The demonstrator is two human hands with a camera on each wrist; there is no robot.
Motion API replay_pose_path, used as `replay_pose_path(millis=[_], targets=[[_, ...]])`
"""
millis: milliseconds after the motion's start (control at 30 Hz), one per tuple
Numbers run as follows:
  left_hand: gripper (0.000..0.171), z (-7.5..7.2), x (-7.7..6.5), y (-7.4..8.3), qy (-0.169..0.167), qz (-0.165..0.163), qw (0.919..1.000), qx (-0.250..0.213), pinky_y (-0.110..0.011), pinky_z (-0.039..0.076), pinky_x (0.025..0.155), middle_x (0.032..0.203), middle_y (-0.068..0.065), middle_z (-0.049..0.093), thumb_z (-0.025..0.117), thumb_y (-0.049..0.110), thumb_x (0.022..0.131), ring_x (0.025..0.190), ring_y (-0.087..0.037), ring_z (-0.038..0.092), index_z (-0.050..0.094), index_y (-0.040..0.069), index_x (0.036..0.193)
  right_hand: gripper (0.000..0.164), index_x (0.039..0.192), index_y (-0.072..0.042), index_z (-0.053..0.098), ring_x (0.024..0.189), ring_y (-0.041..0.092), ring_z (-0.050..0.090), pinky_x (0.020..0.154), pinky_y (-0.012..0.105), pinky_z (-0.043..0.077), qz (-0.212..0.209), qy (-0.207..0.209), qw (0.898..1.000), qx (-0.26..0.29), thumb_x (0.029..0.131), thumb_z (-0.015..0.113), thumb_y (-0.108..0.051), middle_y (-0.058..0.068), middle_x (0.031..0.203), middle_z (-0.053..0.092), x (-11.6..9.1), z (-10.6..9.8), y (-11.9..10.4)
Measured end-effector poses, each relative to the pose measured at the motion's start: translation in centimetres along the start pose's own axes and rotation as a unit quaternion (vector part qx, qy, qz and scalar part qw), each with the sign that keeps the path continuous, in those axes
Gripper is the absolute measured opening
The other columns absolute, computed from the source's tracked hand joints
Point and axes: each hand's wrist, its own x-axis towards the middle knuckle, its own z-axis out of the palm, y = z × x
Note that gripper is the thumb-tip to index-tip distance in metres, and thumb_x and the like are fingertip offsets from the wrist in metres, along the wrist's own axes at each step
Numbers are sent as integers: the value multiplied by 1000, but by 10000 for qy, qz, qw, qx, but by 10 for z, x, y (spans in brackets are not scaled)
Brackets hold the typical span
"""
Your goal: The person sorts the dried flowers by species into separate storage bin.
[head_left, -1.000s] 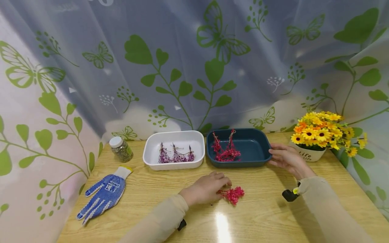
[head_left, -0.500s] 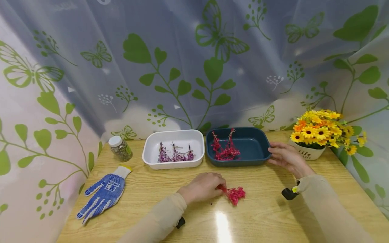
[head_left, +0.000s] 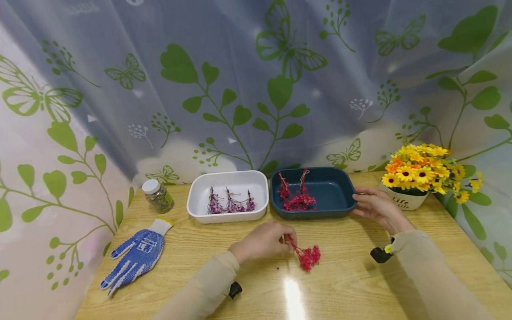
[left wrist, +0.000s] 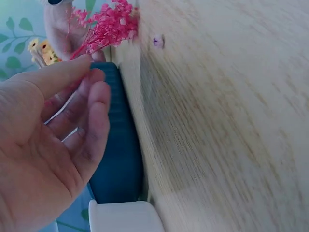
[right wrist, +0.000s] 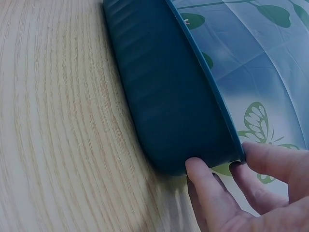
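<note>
My left hand (head_left: 262,242) pinches the stems of a small bunch of red dried flowers (head_left: 309,258), just above the table. In the left wrist view the thumb and fingertips meet at the stems, and the pink-red heads (left wrist: 113,26) point away from the palm. With my right hand (head_left: 378,208) I hold the right end of a dark teal dish (head_left: 336,215). The right wrist view has the thumb at its rim and the other fingers against its end wall (right wrist: 178,121). Inside that dish lie red bunches (head_left: 298,202), their stems leaning on the back wall.
Left of the teal dish stands a white dish (head_left: 228,218) holding purple bunches (head_left: 234,206). A lidded jar (head_left: 159,198) and a blue-and-white glove (head_left: 138,255) lie further left. Potted yellow flowers (head_left: 416,175) stand behind my right hand. A tiny crumb (head_left: 278,268) is on the table.
My left hand has taken the red bunch by its stems and raised it slightly, turning the heads downward. The right hand has stayed at the teal dish.
</note>
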Motion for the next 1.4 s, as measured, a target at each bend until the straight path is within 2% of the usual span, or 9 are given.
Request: replay_pose_path(millis=[100,300,467,700,800,933,1167,1267,1400], targets=[[5,0,1,-2,140,12,9974,-704,-15,50,70,86,12,70,79,21,95,76,2,57,74,22,96,70,166,2,18,98,5,76,89,28,66,-10,-14,10000,4,109,57,-12,-16,99,76,0,-1,0],[16,0,2,-3,219,127,9815,-1896,-15,55,76,96,3,76,78,13,96,81,3,62,78,15,112,69,166,2,20,98,6,76,89,28,66,-9,-13,10000,37,109,57,-11,-14,100,76,1,-1,1],[40,3,3,-4,-92,311,9756,-2171,-15,57,81,94,-2,71,71,-3,94,84,2,61,72,12,131,70,166,1,20,97,6,76,88,28,66,-11,14,10000,77,109,57,-11,-15,100,76,2,-2,2],[51,9,3,-3,-574,489,9712,-2259,-13,51,79,100,-5,63,72,-13,89,88,-1,53,71,14,132,71,166,3,18,95,6,77,86,27,66,-49,34,9999,123,109,57,-10,-16,98,77,2,-1,1],[45,12,2,-2,-765,667,9761,-1923,-11,46,78,102,-8,60,74,-5,92,89,-6,50,74,18,131,71,167,3,16,95,5,77,87,27,66,-38,18,9999,113,109,56,-10,-16,98,76,2,-1,1],[39,17,1,0,-858,1121,9859,-900,-10,42,81,105,-5,58,75,5,95,94,-7,48,77,28,127,72,167,3,15,96,5,77,87,28,66,-40,16,10000,61,109,56,-11,-16,99,76,2,-1,1],[56,26,-1,14,-667,1696,9827,320,-15,41,109,131,8,54,77,11,92,126,-5,45,65,38,140,73,167,3,14,97,5,76,88,28,66,-55,20,10000,49,109,56,-12,-17,99,75,2,-1,2],[60,28,-2,24,-675,2118,9706,928,-16,36,120,146,10,52,76,10,89,139,-8,43,64,37,141,73,167,3,14,97,4,76,87,27,66,-54,40,10000,38,109,56,-12,-17,99,76,2,-1,2],[48,34,-3,39,-780,2692,9401,1943,-19,31,128,154,11,53,68,12,98,148,-8,43,64,34,141,72,167,3,15,97,4,76,87,28,66,-57,65,10000,-10,110,56,-12,-18,99,75,2,-1,2]])
